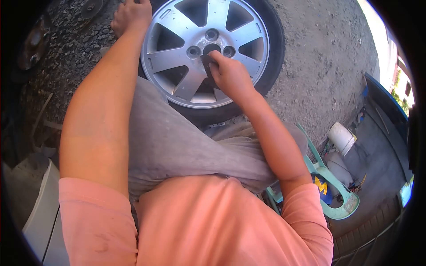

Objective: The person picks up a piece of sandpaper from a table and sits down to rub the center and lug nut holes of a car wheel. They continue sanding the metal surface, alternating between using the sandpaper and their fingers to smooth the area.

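Note:
A silver alloy wheel with a black tire lies face up in front of my bent legs. My right hand is closed on a dark, thin, flat piece that looks like sandpaper, held against a spoke just below the hub hole. Bolt holes ring the hub, and greyish dust marks the metal there. At the wheel's upper left, my left hand has its fingers curled over the tire's edge. Part of that hand is cut off by the top of the view.
Gravelly ground surrounds the wheel. To the right are a light green plastic chair, a white bucket and a dark panel with a blue edge. A round metal disc lies at upper left, and a white panel at lower left.

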Action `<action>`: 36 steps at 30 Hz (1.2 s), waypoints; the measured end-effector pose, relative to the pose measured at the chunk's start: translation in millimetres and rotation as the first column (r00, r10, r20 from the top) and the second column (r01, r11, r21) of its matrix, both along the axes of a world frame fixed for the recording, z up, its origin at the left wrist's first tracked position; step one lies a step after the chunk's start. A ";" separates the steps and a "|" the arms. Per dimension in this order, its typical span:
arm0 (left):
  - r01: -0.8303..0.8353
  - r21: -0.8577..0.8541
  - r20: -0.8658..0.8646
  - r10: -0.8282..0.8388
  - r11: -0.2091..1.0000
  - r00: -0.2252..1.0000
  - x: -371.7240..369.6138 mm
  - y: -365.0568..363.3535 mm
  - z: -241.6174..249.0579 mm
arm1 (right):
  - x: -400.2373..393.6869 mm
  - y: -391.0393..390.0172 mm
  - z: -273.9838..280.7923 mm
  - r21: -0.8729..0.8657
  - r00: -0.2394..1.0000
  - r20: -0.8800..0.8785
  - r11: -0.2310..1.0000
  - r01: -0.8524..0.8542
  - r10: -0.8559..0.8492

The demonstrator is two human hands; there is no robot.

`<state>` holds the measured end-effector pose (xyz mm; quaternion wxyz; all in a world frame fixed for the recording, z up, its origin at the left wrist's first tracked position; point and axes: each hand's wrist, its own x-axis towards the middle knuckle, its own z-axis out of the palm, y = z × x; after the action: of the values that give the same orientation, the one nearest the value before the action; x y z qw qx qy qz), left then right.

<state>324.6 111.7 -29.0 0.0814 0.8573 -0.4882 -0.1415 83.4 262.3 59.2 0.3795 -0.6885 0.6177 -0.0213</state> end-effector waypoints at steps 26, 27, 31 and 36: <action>0.008 0.062 -0.007 -0.007 0.998 1.000 -2.1 0.5 7.0 | -20.8 -22.6 7.9 0.044 0.997 0.049 0.997 -0.070 0.067; 0.002 0.070 -0.010 -0.001 0.998 1.000 -3.1 0.6 8.3 | -19.7 -26.6 12.2 0.042 0.995 0.058 0.996 -0.080 0.078; -0.012 0.059 -0.020 0.014 0.998 1.000 -2.1 0.2 5.9 | -14.8 -33.2 15.5 0.083 0.991 0.031 0.988 -0.132 0.130; -0.006 0.047 -0.001 0.006 0.999 1.000 0.3 -1.9 0.4 | -10.3 -30.2 10.2 0.048 0.985 0.027 0.984 -0.169 0.168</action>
<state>325.0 109.8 -28.6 0.0618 0.8604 -0.4821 -0.1532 73.2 232.1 69.4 0.4041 -0.7282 0.5533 0.0184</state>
